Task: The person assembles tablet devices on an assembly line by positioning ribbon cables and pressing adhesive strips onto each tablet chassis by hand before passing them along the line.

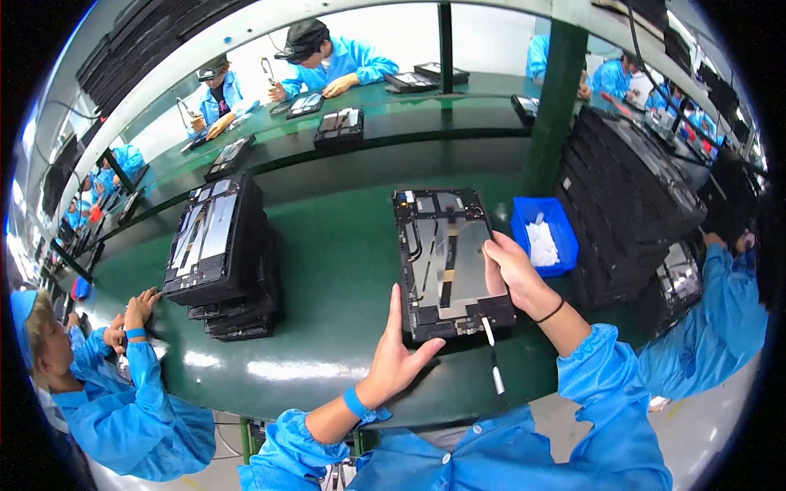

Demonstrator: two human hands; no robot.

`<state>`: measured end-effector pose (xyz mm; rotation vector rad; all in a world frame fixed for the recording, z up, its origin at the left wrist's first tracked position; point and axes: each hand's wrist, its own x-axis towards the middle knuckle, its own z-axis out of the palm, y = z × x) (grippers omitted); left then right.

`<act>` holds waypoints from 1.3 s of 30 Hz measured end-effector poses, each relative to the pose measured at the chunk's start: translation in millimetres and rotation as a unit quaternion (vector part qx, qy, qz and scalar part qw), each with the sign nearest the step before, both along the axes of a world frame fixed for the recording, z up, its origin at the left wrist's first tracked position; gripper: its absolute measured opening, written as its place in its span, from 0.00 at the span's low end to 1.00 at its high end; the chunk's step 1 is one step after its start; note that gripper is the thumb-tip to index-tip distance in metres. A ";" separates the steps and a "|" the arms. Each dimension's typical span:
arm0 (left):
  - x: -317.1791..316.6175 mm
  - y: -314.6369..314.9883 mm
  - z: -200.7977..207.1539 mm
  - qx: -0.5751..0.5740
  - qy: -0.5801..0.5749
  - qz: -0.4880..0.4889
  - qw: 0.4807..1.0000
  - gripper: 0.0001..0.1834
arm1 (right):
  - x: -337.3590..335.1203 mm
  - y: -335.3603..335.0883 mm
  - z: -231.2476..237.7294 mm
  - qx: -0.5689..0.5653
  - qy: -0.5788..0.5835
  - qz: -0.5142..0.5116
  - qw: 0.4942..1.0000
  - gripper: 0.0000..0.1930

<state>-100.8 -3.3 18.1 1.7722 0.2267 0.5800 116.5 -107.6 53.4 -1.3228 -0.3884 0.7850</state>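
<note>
An opened tablet [438,262] with its inner metal plates, dark ribbon cables and boards exposed lies in front of me, over the green bench. My right hand [521,277] grips its right edge, thumb on top and the other fingers hidden underneath. My left hand [395,360] is at the tablet's near left corner, index finger stretched along the left side and thumb spread by the near edge. A white tab [488,330] sticks out over the tablet's near right end. Just below it, a slim white stick [497,380] lies on the bench.
To the left stands a stack of similar opened tablets [214,245]. A blue bin [546,266] with white pieces sits right of my tablet, beside a tall stack of black trays [626,196]. A green post [557,106] rises behind. Co-workers sit left, right and across.
</note>
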 end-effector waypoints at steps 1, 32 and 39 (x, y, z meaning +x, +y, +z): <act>-5.9 -3.5 -0.2 -0.019 0.046 0.003 0.999 0.57 | -5.8 -3.6 -8.2 -0.001 0.011 -0.004 1.000 0.16; 12.7 31.1 12.2 0.621 -0.173 0.005 0.764 0.08 | -48.5 -29.4 -16.9 0.006 -0.542 0.155 0.826 0.10; 13.5 30.0 16.7 0.631 -0.174 -0.019 0.756 0.09 | -40.9 -23.2 -17.2 0.013 -0.599 0.193 0.777 0.10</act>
